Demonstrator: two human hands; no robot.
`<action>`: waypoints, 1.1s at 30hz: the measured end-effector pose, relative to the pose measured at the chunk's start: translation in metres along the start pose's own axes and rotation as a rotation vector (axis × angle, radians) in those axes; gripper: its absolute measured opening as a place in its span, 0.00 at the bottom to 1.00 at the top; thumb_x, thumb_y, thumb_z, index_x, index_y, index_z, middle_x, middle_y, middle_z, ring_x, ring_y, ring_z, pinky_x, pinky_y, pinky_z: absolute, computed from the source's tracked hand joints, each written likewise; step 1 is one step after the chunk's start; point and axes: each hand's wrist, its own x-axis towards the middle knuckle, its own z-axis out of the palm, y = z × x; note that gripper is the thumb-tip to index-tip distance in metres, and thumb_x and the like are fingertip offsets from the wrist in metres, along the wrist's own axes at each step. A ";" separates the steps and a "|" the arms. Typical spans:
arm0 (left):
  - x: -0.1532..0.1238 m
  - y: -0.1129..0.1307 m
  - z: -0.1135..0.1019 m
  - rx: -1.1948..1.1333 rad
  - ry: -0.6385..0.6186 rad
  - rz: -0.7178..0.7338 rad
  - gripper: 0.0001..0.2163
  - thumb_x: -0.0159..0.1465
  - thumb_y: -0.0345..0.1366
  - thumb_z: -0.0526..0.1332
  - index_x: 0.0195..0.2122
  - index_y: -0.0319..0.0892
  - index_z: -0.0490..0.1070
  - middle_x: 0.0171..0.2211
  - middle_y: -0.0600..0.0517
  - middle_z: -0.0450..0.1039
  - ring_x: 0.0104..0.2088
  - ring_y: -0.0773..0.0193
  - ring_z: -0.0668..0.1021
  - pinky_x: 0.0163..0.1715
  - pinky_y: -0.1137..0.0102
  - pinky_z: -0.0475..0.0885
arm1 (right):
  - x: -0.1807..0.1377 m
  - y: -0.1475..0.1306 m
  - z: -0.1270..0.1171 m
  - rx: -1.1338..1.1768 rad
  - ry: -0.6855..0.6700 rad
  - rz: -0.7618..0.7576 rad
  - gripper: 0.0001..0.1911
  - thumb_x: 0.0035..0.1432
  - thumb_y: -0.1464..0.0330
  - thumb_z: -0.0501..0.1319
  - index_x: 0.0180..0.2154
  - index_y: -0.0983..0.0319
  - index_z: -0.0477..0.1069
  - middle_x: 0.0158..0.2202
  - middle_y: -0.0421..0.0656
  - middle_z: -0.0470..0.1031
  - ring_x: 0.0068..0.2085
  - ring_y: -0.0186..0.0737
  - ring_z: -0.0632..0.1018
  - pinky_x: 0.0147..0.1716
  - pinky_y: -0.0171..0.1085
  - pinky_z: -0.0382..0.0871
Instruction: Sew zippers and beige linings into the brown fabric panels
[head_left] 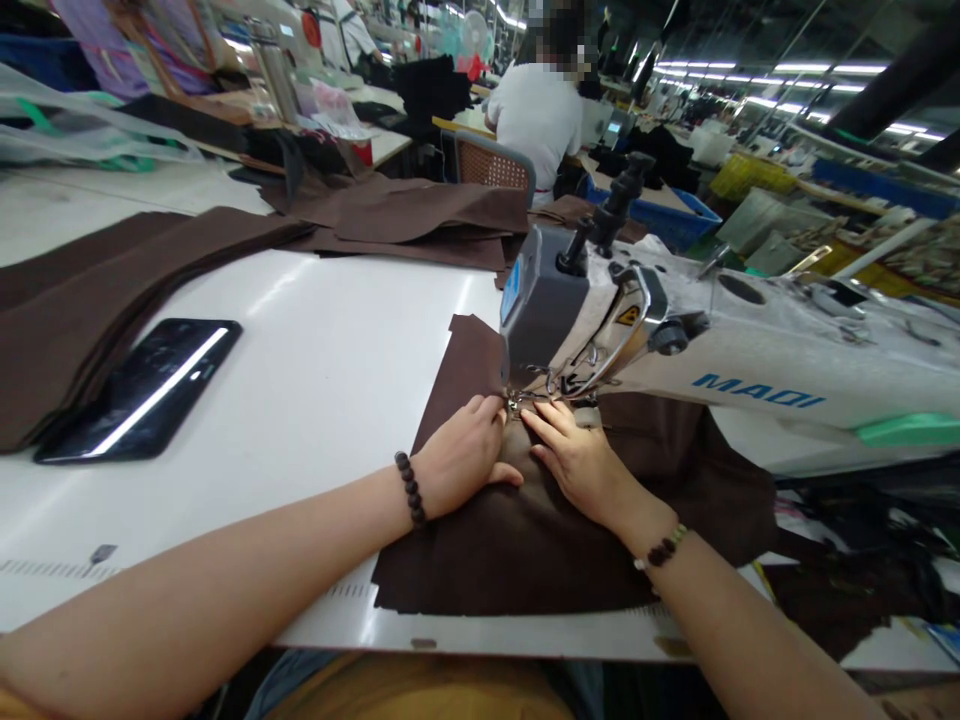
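A dark brown, flat fabric panel (487, 572) is laid beneath the needle end of a white-and-grey sewing machine (750, 375), its lower edge kept just inside the table's front edge, while a stretch of glossy white tabletop (322, 370) is left between it and a black rectangular glass-faced device (146, 390). By the left hand (459, 458), fingers curled and thumb extended, the panel is touched beside the needle area, though whether cloth is pinched cannot be told. By the right hand (585, 468), fingers loosely spread and unclenched, it is pressed opposite.

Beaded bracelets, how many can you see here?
2: a dark bracelet by the left hand and a multicoloured bracelet by the right hand. Others in the background may be hidden.
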 end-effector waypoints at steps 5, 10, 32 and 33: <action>-0.002 0.000 0.002 0.049 -0.005 -0.055 0.33 0.49 0.58 0.60 0.43 0.30 0.67 0.43 0.41 0.66 0.43 0.53 0.69 0.41 0.64 0.67 | -0.002 -0.030 0.007 -0.107 0.062 0.172 0.25 0.62 0.66 0.48 0.59 0.66 0.53 0.62 0.50 0.51 0.59 0.54 0.58 0.51 0.62 0.53; -0.003 -0.004 0.011 0.046 0.035 -0.042 0.38 0.49 0.60 0.59 0.48 0.28 0.64 0.48 0.37 0.65 0.50 0.51 0.67 0.51 0.62 0.62 | -0.004 -0.035 0.012 -0.094 0.078 0.171 0.25 0.62 0.65 0.48 0.59 0.65 0.53 0.62 0.47 0.51 0.60 0.52 0.56 0.52 0.61 0.53; 0.006 -0.012 0.016 0.026 -0.021 0.015 0.39 0.51 0.59 0.56 0.50 0.25 0.63 0.49 0.33 0.64 0.54 0.47 0.64 0.54 0.56 0.59 | 0.002 -0.027 0.009 0.046 0.094 0.175 0.23 0.61 0.66 0.51 0.58 0.61 0.55 0.59 0.48 0.57 0.59 0.49 0.59 0.52 0.54 0.57; 0.007 -0.013 0.016 0.025 -0.018 0.017 0.38 0.51 0.59 0.56 0.49 0.25 0.63 0.49 0.33 0.64 0.54 0.47 0.64 0.54 0.56 0.59 | 0.002 -0.026 0.009 0.053 0.095 0.173 0.23 0.61 0.66 0.51 0.58 0.61 0.55 0.59 0.48 0.57 0.58 0.49 0.59 0.51 0.53 0.58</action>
